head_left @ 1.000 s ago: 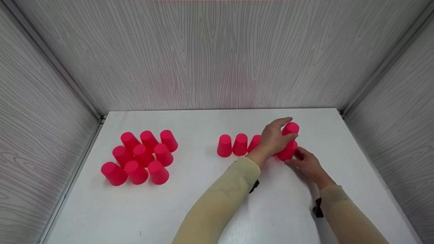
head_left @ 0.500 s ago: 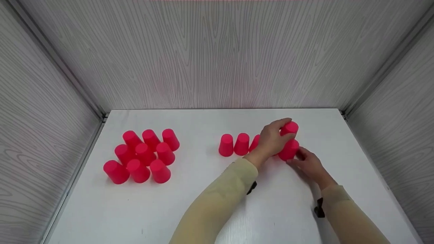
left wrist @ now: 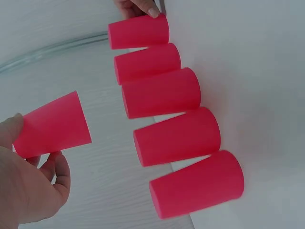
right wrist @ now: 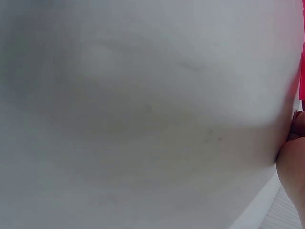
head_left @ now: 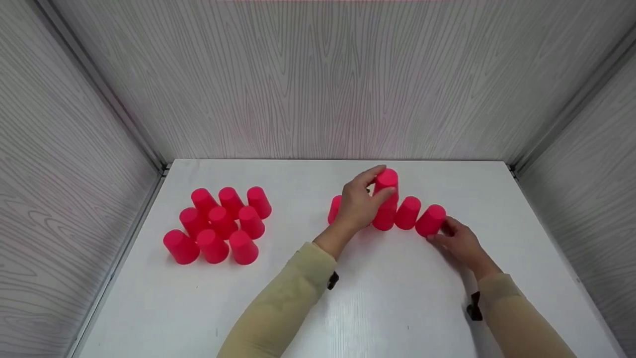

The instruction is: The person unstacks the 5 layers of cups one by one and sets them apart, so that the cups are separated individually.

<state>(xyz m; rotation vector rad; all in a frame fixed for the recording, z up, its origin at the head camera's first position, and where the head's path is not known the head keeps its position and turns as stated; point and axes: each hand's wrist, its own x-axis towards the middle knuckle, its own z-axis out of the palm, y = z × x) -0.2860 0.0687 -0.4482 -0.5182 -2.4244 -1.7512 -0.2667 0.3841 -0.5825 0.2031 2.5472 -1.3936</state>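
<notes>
My left hand [head_left: 358, 203] pinches a bright pink-red plastic cup [left wrist: 56, 125] between thumb and fingers. That cup is upside down, and in the left wrist view it hangs apart from and above a row of similar inverted cups. From the head it overlaps the middle cup [head_left: 384, 220] of the row. At the row's right end, my right hand [head_left: 464, 244] holds the last cup [head_left: 431, 221] low by its rim, thumb on the near side. Part of the row's left end is hidden behind my left hand. The right wrist view catches only a sliver of hand [right wrist: 293, 157] and cup.
To the left on the white table [head_left: 377, 308] stands a block of several inverted cups [head_left: 223, 223], three across. Grey wood-grain panels [head_left: 318, 79] rise behind the table and at both sides. The row stands between the block and the right side.
My left hand has carried its cup leftward, from over the row's right end to over its middle. The right hand stays at the end cup. The view has shifted slightly.
</notes>
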